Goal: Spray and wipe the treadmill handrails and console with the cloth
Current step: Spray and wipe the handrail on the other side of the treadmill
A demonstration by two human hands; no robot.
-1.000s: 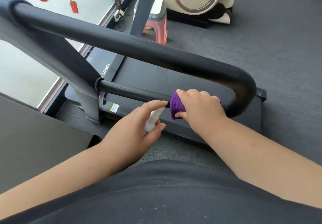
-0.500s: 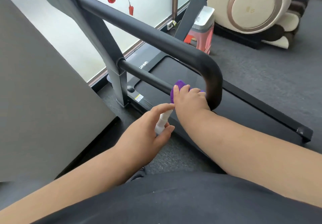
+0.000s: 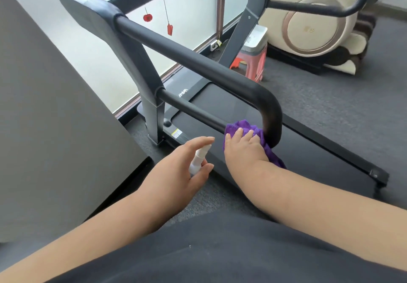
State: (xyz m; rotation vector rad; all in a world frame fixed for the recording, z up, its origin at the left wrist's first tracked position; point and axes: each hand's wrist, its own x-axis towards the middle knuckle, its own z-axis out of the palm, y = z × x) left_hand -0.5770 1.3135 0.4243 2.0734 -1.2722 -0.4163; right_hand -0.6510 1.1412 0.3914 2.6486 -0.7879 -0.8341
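Purple cloth (image 3: 239, 128) lies bunched over the lower handrail bar (image 3: 193, 112), right where that bar meets the bend of the thick upper handrail (image 3: 198, 66); we see our right hand (image 3: 244, 148) pressing it there, fingers (image 3: 239, 133) laid fairly straight over the top of the cloth, with the thumb side toward the bare bar; a tail of the cloth hangs down past the little-finger side, beside our wrist. Just beyond the fingertips the handrail's curved end (image 3: 272, 115) drops down, touching the cloth.

Our left hand (image 3: 182, 168) holds a small white spray bottle (image 3: 198, 159); the thumb and lower fingers curl round its body, and the forefinger (image 3: 198, 140) stretches over the nozzle; the nozzle tip sits near the right hand's thumb but apart from it; we cannot tell whether the forefinger is pressing down.

Past both sets of fingers runs the treadmill belt (image 3: 220, 104), dark and flat; farther up from them the handrail joins the grey upright (image 3: 141, 73) and the console frame (image 3: 88, 3), which is blurred. Beyond the right fingertips, well apart, stand a red stool (image 3: 253, 62) and a cream-coloured machine (image 3: 312, 25) on the grey carpet (image 3: 330, 97); to the outer side of the left hand a grey panel (image 3: 44, 128) slopes away.
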